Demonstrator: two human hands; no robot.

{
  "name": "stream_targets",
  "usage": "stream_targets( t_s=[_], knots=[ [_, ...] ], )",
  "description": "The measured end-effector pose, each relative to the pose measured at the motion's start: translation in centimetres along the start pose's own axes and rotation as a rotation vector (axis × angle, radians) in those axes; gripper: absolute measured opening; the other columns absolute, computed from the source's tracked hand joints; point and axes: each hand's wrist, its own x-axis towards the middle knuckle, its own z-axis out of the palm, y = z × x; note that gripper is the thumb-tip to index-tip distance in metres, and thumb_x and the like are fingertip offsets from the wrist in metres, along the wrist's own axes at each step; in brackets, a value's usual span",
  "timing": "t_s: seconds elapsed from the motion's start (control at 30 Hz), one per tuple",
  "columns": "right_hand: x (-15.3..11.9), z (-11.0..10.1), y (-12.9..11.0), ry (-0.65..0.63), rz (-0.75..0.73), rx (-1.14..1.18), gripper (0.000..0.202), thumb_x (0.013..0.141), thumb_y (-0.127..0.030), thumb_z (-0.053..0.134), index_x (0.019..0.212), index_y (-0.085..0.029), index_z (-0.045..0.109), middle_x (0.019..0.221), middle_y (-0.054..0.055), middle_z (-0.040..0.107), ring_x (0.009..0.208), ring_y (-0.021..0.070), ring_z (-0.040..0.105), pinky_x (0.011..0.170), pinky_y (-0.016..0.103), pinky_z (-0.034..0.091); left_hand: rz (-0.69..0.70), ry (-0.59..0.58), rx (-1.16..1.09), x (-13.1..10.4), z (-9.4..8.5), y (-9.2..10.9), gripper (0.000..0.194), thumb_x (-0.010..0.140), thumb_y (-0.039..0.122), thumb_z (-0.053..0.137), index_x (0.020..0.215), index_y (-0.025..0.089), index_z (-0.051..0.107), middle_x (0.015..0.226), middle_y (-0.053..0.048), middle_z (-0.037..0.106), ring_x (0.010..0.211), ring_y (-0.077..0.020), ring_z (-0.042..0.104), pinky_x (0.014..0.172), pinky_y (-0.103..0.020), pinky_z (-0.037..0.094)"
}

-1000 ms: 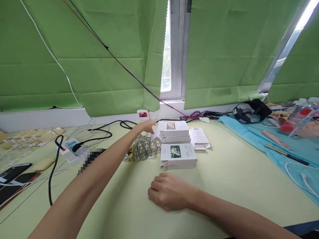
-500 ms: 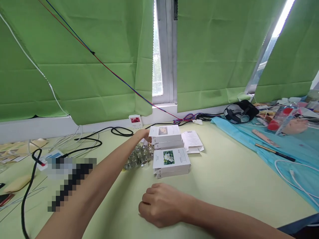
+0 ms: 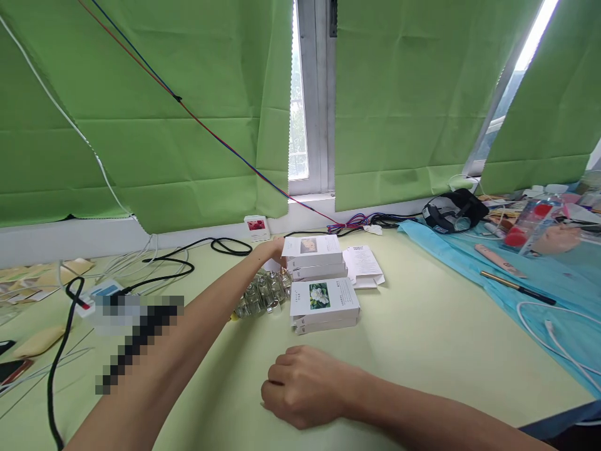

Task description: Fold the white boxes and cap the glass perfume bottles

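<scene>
My left hand (image 3: 276, 247) reaches to the back left side of a stack of white boxes (image 3: 313, 252) with a brownish picture on the top one; its fingers are hidden behind them. Under its wrist, several clear glass bottles (image 3: 263, 291) stand close together. Nearer to me is a smaller stack of white boxes (image 3: 334, 297), its top one printed with a white flower. My right hand (image 3: 305, 387) rests on the table in front of these, knuckles up and fingers curled into a fist, with nothing visible in it.
A flattened-looking white box (image 3: 364, 266) lies right of the stacks. A small white box (image 3: 257, 228) with a red picture is by the wall. Black cable (image 3: 59, 369) runs along the left. On the right, blue sheeting (image 3: 526, 291) carries a pen (image 3: 519, 288) and a black headset (image 3: 454, 211).
The view has shifted very slightly. My left hand remains at the back stack of boxes, and my right fist has stayed in place.
</scene>
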Motion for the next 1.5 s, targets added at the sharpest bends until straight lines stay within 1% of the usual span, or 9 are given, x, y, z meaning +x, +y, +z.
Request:
stream_targets(
  t_s=[0.17,0.37,0.53,0.7,0.9,0.97,1.13,1.33,1.5],
  knots=[
    [0.0,0.1,0.1,0.029,0.001,0.004,0.027,0.1,-0.025,0.053,0.077,-0.017,0.063,0.069,0.0,0.065,0.06,0.0136,0.057,0.056,0.031,0.033,-0.077,-0.182,0.038,-0.6,-0.8,0.0,0.036,0.098,0.038,0.062,0.128,0.017,0.062,0.13,-0.01,0.063,0.111,-0.0245,0.065,0.094,-0.045,0.058],
    [0.0,-0.2,0.1,0.007,0.015,0.011,0.027,0.101,-0.027,0.054,0.078,-0.017,0.065,0.071,0.001,0.066,0.061,0.0141,0.058,0.057,0.031,0.035,-0.182,-0.146,0.009,-1.5,-1.9,-0.4,0.037,0.098,0.037,0.063,0.129,0.017,0.061,0.13,-0.011,0.063,0.111,-0.0244,0.065,0.093,-0.045,0.058],
    [0.1,-0.3,0.0,-0.013,0.012,0.02,0.026,0.1,-0.027,0.055,0.078,-0.017,0.065,0.072,0.001,0.067,0.062,0.0144,0.058,0.058,0.031,0.037,-0.343,0.068,-0.053,-2.9,-2.5,-1.0,0.038,0.097,0.037,0.064,0.128,0.016,0.061,0.128,-0.011,0.064,0.11,-0.0241,0.066,0.092,-0.045,0.058],
    [0.0,-0.3,-0.1,-0.024,0.022,0.038,0.027,0.101,-0.027,0.055,0.078,-0.017,0.064,0.071,0.002,0.066,0.062,0.0144,0.058,0.057,0.03,0.036,-0.453,0.379,-0.133,-5.4,-4.3,-0.9,0.034,0.085,0.036,0.068,0.109,0.012,0.067,0.107,-0.012,0.073,0.099,-0.0278,0.067,0.084,-0.033,0.052],
    [0.0,-0.3,-0.1,-0.05,0.034,0.054,0.027,0.102,-0.028,0.054,0.079,-0.017,0.064,0.074,0.002,0.067,0.064,0.0148,0.058,0.06,0.03,0.037,-0.494,0.666,-0.225,-11.2,-6.1,1.2,0.038,0.086,0.043,0.057,0.11,0.014,0.064,0.104,-0.01,0.073,0.086,-0.0237,0.066,0.074,-0.031,0.049],
    [0.0,-0.2,-0.1,-0.06,0.039,0.067,0.028,0.103,-0.028,0.052,0.081,-0.017,0.064,0.075,0.003,0.067,0.065,0.0147,0.058,0.061,0.03,0.037,-0.454,0.864,-0.286,-13.6,-6.1,2.3,0.036,0.083,0.046,0.062,0.103,0.017,0.064,0.094,-0.007,0.073,0.077,-0.0211,0.064,0.07,-0.031,0.048],
    [-0.3,0.4,0.3,-0.063,0.065,0.121,0.025,0.102,-0.029,0.052,0.084,-0.017,0.064,0.077,0.002,0.066,0.067,0.0145,0.057,0.062,0.029,0.034,-0.36,1.132,-0.342,-18.9,-4.5,5.4,0.033,0.083,0.046,0.069,0.102,0.021,0.061,0.087,-0.002,0.069,0.068,-0.0155,0.06,0.059,-0.026,0.046],
    [-1.3,0.0,1.4,-0.054,0.179,0.298,0.021,0.097,-0.024,0.057,0.077,-0.018,0.061,0.074,0.0,0.062,0.063,0.012,0.052,0.058,0.026,0.031,-0.186,1.332,-0.072,-22.7,1.0,7.9,0.03,0.081,0.035,0.075,0.103,0.019,0.062,0.065,0.003,0.063,0.047,-0.0108,0.054,0.045,-0.021,0.042],
    [-2.3,-0.7,2.4,-0.05,0.243,0.413,0.022,0.088,-0.018,0.061,0.067,-0.02,0.053,0.065,-0.004,0.054,0.057,0.0105,0.044,0.058,0.026,0.033,0.094,1.266,0.013,-24.1,4.6,8.5,0.036,0.082,0.027,0.072,0.116,0.021,0.062,0.083,-0.006,0.077,0.058,-0.018,0.07,0.053,-0.025,0.054]
  ],
)
